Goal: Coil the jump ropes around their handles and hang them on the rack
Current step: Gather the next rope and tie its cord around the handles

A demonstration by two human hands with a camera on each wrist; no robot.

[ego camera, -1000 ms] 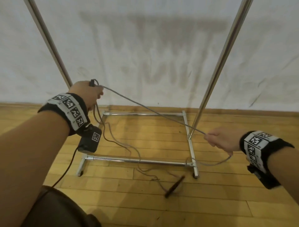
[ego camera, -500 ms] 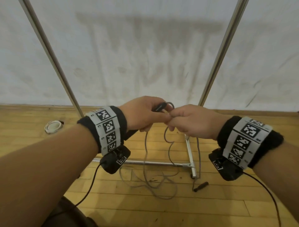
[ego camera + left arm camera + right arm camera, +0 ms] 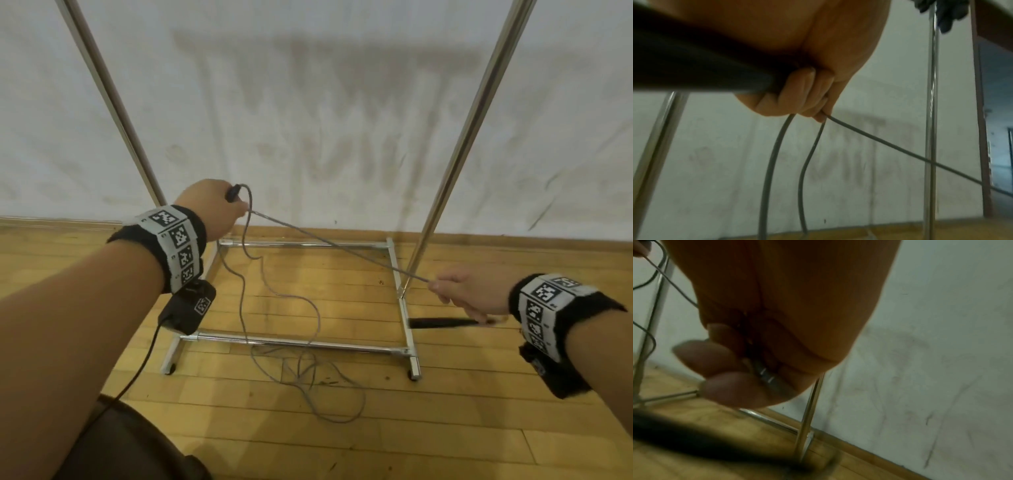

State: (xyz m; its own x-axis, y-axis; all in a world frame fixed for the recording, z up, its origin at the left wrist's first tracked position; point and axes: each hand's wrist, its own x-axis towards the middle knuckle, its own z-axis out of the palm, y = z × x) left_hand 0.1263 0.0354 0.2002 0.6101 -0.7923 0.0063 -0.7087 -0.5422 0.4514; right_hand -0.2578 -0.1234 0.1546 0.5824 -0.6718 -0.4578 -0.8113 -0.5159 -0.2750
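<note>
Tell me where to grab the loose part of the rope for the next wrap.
Probably best: pinch the rope high on its slack, just below the left hand gripping the handle. There the strands hang nearly straight; lower down they tangle on the floor. Come from the right with the right hand once it releases the taut stretch, since the rack upright stands on the left.

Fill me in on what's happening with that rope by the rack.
A person is winding a grey jump rope. The left hand grips one black handle along with some rope, and the right hand pulls a stretch of rope taut, with the other black handle hanging blurred beside it. Loose rope lies tangled on the wooden floor across the base of the metal rack. Nothing hangs yet.
</note>
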